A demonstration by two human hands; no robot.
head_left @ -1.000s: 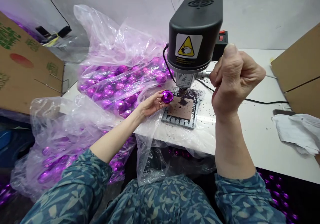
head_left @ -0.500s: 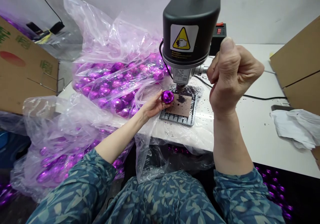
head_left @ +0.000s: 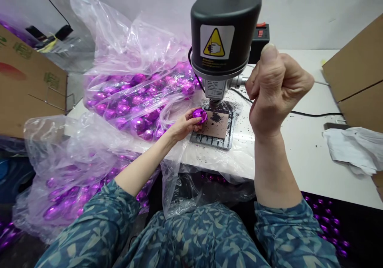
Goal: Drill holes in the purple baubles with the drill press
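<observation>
A shiny purple faceted ball [head_left: 199, 116] is between the fingers of my left hand [head_left: 184, 125], beside the machine's base. My right hand [head_left: 277, 90] is closed in a fist around the handle at the right side of a black bench drill press [head_left: 226, 32], which bears a yellow warning label. The fist hides most of that handle. Below the drill's chuck [head_left: 214, 103] lies a brown board [head_left: 217, 130] on the grey slotted base plate [head_left: 209, 141]. Dark shavings are scattered over the board and around it.
Clear plastic bags of purple faceted balls [head_left: 137, 100] lie left of the drill and below the table edge. Cardboard boxes [head_left: 356, 72] flank the white table [head_left: 311, 152]. White cloth or paper [head_left: 353, 148] lies at right. A black cable [head_left: 317, 115] crosses the tabletop.
My left fingers have shifted on the ball, and a finger now lies across its front. My right fist stays on the handle. The view has moved slightly.
</observation>
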